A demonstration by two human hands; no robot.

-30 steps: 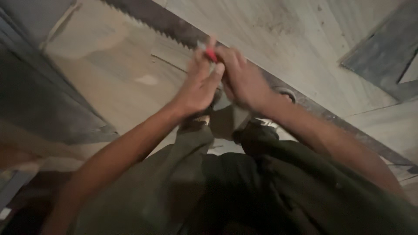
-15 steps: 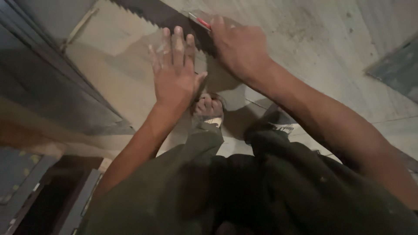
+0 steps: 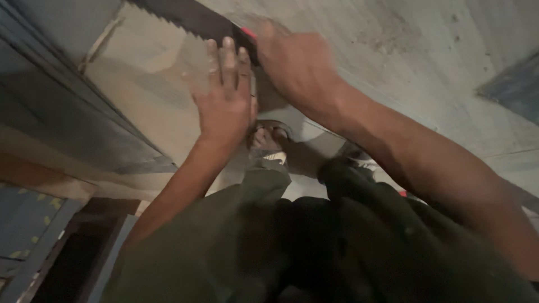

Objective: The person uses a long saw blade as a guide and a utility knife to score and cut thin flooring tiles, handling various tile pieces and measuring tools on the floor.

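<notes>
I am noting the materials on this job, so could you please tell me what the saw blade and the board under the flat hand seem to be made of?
The saw blade looks like dark, dull metal: thin, flat, with a toothed edge. The board under the left hand looks like pale unfinished wood or plywood, matte with faint grain. The right hand grips the saw's handle end.

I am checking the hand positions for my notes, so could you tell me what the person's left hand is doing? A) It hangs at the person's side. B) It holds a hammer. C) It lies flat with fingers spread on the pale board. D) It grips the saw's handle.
C: the left hand is pressed open on the pale board, while the right hand holds the saw.
</notes>
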